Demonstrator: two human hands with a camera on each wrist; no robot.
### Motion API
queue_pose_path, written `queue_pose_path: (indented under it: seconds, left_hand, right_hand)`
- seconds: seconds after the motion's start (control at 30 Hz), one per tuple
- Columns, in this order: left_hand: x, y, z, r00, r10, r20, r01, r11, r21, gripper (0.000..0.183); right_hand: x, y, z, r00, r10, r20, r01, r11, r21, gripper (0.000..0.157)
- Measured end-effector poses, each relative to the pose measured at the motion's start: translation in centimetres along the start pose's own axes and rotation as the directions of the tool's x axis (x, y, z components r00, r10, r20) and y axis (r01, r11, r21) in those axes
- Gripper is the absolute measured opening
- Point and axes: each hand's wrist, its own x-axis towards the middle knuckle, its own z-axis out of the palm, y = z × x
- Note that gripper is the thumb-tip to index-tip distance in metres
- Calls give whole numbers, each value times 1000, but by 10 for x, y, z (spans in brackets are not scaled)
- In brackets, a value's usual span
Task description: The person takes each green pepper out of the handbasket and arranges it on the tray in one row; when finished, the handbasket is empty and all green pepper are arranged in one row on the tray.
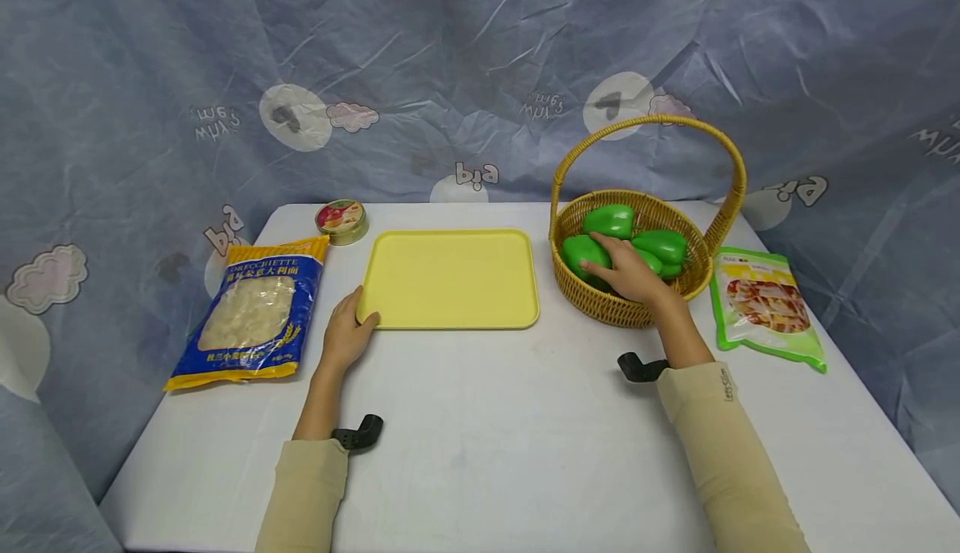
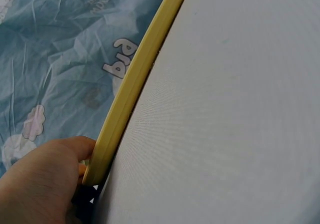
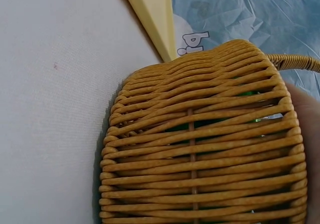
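Note:
A yellow tray [image 1: 450,280] lies flat on the table, and my left hand [image 1: 347,332] holds it by the near left corner. In the left wrist view the thumb of that hand [image 2: 47,166] meets the outside of the tray's rim [image 2: 122,108]. My right hand [image 1: 630,271] reaches under the handle of a wicker basket [image 1: 609,310]. Its thumb and fingers grip a green bell pepper [image 1: 581,253] at the basket's left side. Several more green peppers [image 1: 662,245] lie around it. From the right wrist, the basket's woven wall [image 3: 200,149] hides most of the hand.
Left of the tray lies a blue and yellow bag of orecchiette pasta [image 1: 251,316], with a round tin [image 1: 342,221] behind it. A green and white food packet [image 1: 768,305] lies right of the basket. The basket's tall handle [image 1: 645,120] arches over the peppers. A printed cloth hangs behind.

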Motion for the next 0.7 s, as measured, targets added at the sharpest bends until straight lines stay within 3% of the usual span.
queue_pose_path:
  seconds: [0.57, 0.7]
  left_hand:
    - [0, -1, -1, 1000, -8, 5, 8, 1000, -12, 65]
    - [-1, -1, 0, 1000, -3, 2, 3, 1000, -8, 65]
  right_hand:
    - [-4, 0, 0, 994, 17, -110, -4, 994, 112, 76]
    - [-9, -2, 0, 984, 19, -177, 3, 992, 125, 74]
